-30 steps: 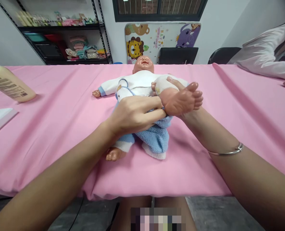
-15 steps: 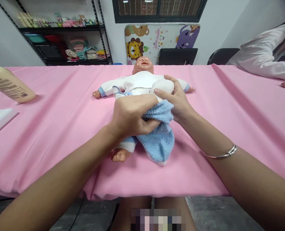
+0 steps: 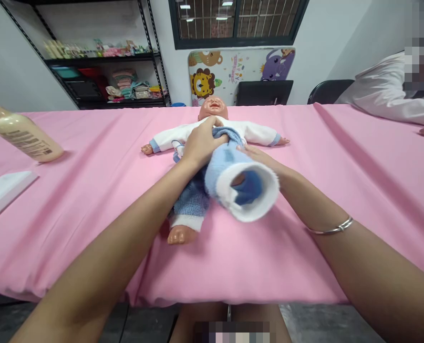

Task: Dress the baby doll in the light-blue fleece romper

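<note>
A baby doll [image 3: 213, 108] lies on its back on the pink cloth, arms spread, in a white top [image 3: 258, 133] with blue cuffs. Its blue fleece trousers [image 3: 226, 164] have white hems. One leg lies flat with the bare foot [image 3: 182, 235] out; the other is raised towards me, and its open hem shows a little of the doll inside. My left hand [image 3: 203, 143] is closed on the fabric at the top of the raised leg. Against that leg's right side, my right hand [image 3: 263, 158] grips it, with its fingers partly hidden.
A cream pump bottle [image 3: 27, 138] and a white flat box [image 3: 7, 193] are on the left of the pink cloth [image 3: 100, 157]. Beyond the table stand a black shelf [image 3: 104, 58], a black chair [image 3: 329, 91] and a person's white sleeve [image 3: 379, 100] at right.
The trouser leg that hung limp is now drawn up around the doll's raised leg, its hem facing me. My left hand has moved forward; my right hand has shifted from the doll's leg onto the fabric.
</note>
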`<state>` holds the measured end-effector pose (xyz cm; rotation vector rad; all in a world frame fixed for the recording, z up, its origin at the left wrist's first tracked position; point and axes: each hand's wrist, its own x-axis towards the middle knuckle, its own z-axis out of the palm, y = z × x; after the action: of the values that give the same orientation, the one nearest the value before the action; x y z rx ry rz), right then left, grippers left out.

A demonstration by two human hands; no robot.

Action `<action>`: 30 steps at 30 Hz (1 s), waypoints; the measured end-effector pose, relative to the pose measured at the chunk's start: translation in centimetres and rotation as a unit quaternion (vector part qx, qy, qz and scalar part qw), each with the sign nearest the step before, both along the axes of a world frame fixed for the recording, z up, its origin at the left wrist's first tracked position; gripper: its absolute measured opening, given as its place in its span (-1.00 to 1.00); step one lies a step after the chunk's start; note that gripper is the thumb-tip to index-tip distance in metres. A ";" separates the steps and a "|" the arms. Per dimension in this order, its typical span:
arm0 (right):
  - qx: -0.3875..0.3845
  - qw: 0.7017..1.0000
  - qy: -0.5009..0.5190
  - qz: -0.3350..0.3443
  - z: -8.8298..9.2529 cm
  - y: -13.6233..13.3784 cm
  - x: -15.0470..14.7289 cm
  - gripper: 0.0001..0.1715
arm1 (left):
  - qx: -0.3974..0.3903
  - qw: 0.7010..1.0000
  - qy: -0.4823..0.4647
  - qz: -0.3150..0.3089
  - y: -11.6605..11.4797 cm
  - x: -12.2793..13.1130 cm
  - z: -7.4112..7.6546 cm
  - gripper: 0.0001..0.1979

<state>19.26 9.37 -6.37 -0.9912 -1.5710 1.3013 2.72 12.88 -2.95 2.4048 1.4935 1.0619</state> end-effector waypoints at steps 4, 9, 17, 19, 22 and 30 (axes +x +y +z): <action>-0.027 1.000 -0.013 0.003 -0.6 0.9 1.7 -0.52 | -0.036 0.997 0.074 0.015 -0.7 -0.7 -0.9 -0.73; 0.033 0.995 -0.016 -0.097 -0.4 1.4 1.2 -0.77 | 0.011 0.992 0.121 -0.043 -1.6 -0.8 -1.5 -0.73; 0.034 0.952 -0.031 -0.301 -0.8 1.3 0.0 -0.86 | 0.033 0.989 0.056 -0.135 -1.0 -0.5 -2.2 -0.79; 0.043 0.950 -0.016 -0.309 -1.0 1.3 -0.1 -0.87 | 0.025 0.986 0.036 -0.163 -0.8 -0.6 -2.3 -0.82; 0.053 0.946 0.003 -0.319 -1.0 1.1 -0.4 -0.87 | 0.023 0.982 0.002 -0.187 -0.8 -0.7 -2.3 -0.89; 0.065 0.970 0.007 -0.234 -1.1 1.0 -0.8 -0.86 | 0.038 0.988 -0.021 -0.148 -0.7 -0.7 -2.4 -0.96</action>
<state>18.43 10.34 -7.48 -1.1774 -1.2894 0.8655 1.97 12.20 -5.37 2.5350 1.0545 1.1093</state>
